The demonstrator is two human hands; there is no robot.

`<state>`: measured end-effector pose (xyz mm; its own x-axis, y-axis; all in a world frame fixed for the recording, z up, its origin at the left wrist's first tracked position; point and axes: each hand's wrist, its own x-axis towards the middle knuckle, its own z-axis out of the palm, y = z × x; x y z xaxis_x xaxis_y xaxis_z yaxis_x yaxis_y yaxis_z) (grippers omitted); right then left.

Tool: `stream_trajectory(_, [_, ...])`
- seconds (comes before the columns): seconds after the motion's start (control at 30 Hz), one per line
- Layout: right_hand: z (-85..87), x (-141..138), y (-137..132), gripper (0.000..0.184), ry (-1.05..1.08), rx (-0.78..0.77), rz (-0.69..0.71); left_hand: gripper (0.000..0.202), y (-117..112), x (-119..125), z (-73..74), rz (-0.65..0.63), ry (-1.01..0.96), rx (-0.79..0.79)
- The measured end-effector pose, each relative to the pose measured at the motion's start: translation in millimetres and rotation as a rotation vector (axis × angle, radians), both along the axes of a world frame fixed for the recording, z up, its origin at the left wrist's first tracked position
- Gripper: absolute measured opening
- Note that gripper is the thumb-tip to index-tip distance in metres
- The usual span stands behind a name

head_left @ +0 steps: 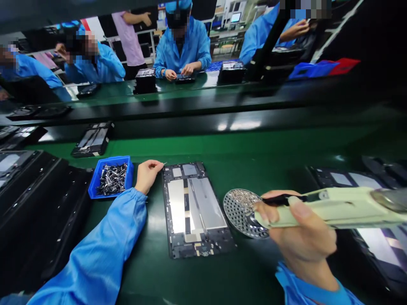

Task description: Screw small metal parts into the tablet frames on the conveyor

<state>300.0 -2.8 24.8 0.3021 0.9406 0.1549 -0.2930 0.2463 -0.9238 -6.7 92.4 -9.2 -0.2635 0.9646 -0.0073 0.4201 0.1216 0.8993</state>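
A tablet (203, 207) with its inside exposed lies on the green bench in front of me. At its far left corner, the thumb and fingertips of my left hand (148, 174) pinch a tiny thin part; its kind is too small to tell. My right hand (299, 228) is wrapped round a pale green electric screwdriver (346, 207). The screwdriver's front end is over a round perforated metal dish (232, 216) holding many small screws (244, 198). Its bit is hidden by my fingers. Left of the tablet, a blue bin (92, 190) holds many small black and silver parts (112, 178).
Stacked black tablet housings (34, 212) stand at the left. Another open tablet (93, 139) lies at the back left, and more (378, 250) are at the right. Behind a dark raised ledge (190, 110), people in blue smocks sit at a facing bench.
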Motion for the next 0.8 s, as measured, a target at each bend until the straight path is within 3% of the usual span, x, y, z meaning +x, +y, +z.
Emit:
stream_trajectory(0.33, [-5.0,0,2,0.035,-0.017,-0.004,-0.003,0.014,1,-2,-8.2,-0.064,0.147,0.051])
stream_trajectory(0.43, [3.5,-6,4,0.033,0.018,0.043,0.007,0.008,4,-4,-9.7,-0.053,0.134,0.075])
stream_trajectory(0.57, [21.5,-24,8,0.033,0.070,0.101,0.067,0.018,-6,3,-8.5,0.032,0.138,0.203])
stream_trajectory(0.6, [25.3,-30,9,0.035,0.076,0.099,0.089,0.014,-14,8,-7.6,-0.011,0.157,0.270])
stream_trajectory(0.67, [31.1,-43,10,0.038,0.095,0.091,0.118,0.013,-38,22,-5.1,-0.267,0.157,0.376])
stream_trajectory(0.73, [35.1,-55,11,0.041,0.118,0.096,0.128,0.019,-65,40,-2.8,-0.607,0.103,0.367])
stream_trajectory(0.8, [37.3,-64,10,0.042,0.119,0.105,0.153,0.019,-86,56,-2.1,-0.792,0.073,0.302])
